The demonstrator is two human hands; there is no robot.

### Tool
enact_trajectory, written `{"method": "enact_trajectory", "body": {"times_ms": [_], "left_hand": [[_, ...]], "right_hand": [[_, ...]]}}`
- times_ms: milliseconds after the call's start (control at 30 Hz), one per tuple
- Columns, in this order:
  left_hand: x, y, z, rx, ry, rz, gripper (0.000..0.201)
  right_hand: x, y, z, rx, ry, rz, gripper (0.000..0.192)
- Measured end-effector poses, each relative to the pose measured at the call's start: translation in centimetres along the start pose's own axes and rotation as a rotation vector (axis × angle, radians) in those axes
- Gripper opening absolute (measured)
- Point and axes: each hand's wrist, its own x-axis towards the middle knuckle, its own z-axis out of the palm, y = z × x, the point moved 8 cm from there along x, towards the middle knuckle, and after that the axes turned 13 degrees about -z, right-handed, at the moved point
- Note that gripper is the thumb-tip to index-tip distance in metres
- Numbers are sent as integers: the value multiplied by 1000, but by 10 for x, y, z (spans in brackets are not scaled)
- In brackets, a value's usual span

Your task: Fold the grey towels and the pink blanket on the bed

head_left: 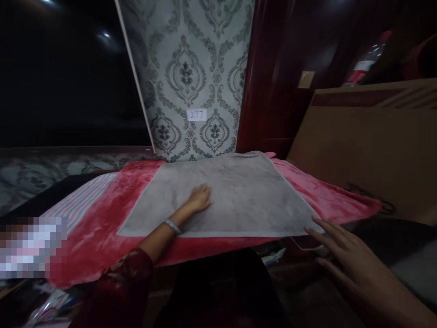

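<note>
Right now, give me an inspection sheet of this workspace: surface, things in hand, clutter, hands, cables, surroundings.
Surface: red blanket spread flat, striped cloth at its left edge.
Things: grey towel lying flat on the blanket.
Clutter: papers below the blanket's front edge; dim.
Hands: left hand palm down on the towel, bangle on its wrist; right hand open, fingertips at the towel's near right corner.
Cables: thin white cord by that corner.
Surroundings: patterned wall with label 217, cardboard box, bottle.
</note>
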Motion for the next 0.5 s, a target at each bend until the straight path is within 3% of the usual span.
{"method": "enact_trajectory", "body": {"times_ms": [67,133,233,367,500], "left_hand": [[-15,-71,-16,27,64,-170,54],[-37,-133,-28,45,105,-329,48],[-70,-199,-36,67,149,-531,48],[-94,-240,-39,81,216,-651,48],[-93,-269,-37,-74,223,-734,51]], "right_hand": [[29,15,37,68,28,20,54],[47,46,75,137,56,112,55],[53,105,124,144,33,341,59],[31,165,151,50,-159,734,62],[16,184,151,19,-334,926,62]]}}
